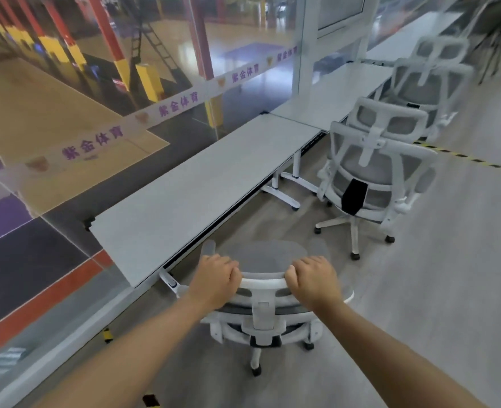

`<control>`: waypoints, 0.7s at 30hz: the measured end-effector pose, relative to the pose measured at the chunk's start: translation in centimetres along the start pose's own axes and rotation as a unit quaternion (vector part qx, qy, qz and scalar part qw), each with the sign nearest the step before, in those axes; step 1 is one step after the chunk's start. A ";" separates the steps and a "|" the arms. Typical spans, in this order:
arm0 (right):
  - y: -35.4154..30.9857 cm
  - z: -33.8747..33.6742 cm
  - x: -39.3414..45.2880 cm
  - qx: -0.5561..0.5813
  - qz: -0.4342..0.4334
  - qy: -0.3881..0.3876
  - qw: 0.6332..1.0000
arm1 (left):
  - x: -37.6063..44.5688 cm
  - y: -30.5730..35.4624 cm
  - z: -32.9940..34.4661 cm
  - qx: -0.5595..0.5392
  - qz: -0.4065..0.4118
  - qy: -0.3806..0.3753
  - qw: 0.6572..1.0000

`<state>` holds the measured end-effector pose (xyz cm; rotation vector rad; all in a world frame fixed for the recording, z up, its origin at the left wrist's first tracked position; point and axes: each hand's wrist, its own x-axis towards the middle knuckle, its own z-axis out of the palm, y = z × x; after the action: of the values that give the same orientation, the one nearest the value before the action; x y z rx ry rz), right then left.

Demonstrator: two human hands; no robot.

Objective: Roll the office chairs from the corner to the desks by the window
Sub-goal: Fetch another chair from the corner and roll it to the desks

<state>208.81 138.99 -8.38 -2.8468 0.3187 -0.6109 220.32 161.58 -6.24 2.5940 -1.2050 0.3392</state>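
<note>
White mesh office chair: left hand and right hand curl round its headrest rim; desk just ahead of the hands. Likely light, free-rolling, tippy; push low.

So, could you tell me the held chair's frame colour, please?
White frame, grey mesh; head view.

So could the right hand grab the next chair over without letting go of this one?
Probably not. The right hand grips the near chair, and bare floor separates it from the next chair, which looks beyond an arm's stretch.
</note>
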 end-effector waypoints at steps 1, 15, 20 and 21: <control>-0.7 0.3 0.3 -0.006 0.014 -0.003 1.000 | 0.3 -0.9 0.0 -0.004 0.011 0.004 1.000; -16.3 3.4 -1.6 -0.033 0.207 0.010 0.978 | -0.5 -12.8 -2.6 0.010 0.115 -0.047 0.992; -20.9 4.3 -2.9 -0.055 0.223 0.025 0.973 | -1.8 -16.3 -2.9 -0.038 0.157 -0.007 0.987; -21.7 4.4 -3.2 -0.059 0.220 0.031 0.973 | -2.1 -16.9 -2.9 -0.042 0.164 -0.005 0.986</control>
<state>211.36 161.24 -8.06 -2.7288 0.9924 -0.6010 231.74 174.59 -6.51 2.3258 -1.6151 0.3289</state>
